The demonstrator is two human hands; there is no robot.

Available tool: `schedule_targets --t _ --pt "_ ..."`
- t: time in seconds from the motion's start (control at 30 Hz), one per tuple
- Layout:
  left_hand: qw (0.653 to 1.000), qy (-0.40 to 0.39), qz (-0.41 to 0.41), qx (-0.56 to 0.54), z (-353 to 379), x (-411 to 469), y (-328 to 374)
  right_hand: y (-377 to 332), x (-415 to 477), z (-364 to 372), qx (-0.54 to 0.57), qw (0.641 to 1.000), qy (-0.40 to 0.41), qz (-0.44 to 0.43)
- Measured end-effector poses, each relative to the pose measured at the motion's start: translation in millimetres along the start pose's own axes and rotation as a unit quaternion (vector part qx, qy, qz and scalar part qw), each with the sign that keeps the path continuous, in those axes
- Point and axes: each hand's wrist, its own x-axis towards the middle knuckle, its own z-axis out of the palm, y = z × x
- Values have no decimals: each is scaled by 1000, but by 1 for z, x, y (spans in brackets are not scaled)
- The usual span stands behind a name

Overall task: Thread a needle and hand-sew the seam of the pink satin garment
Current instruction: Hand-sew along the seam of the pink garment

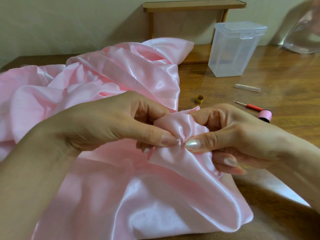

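Satin, pink and glossy, the garment [107,191] sprawls over the wooden counter [285,80] from ten o'clock down to six. It looks light, limp and slippery, so a grip belongs on a bunched fold beside the seam, not on flat cloth. The left hand [121,122] and right hand [242,135] both pinch one gathered tuck at centre, thumb tips nearly touching. Whether a needle sits between them I cannot tell. A pink thread spool [265,116] lies at three o'clock.
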Motion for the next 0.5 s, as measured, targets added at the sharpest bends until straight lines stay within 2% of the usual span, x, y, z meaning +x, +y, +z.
schedule_targets --t 0.07,0.17,0.27,0.37,0.5 --pt "1000 -2 -1 11 1 2 1 1 1 -1 -4 1000 -2 2" --pt "996 -35 16 -76 2 -2 3 2 3 -3 -36 999 3 0" --pt "992 -65 35 -100 3 -3 2 6 4 -5 -73 997 20 -7" --pt "993 -51 33 -100 4 0 2 6 4 -5 -110 993 35 -10" --pt "992 -46 38 -108 5 1 2 10 11 -7 -213 972 100 -17"
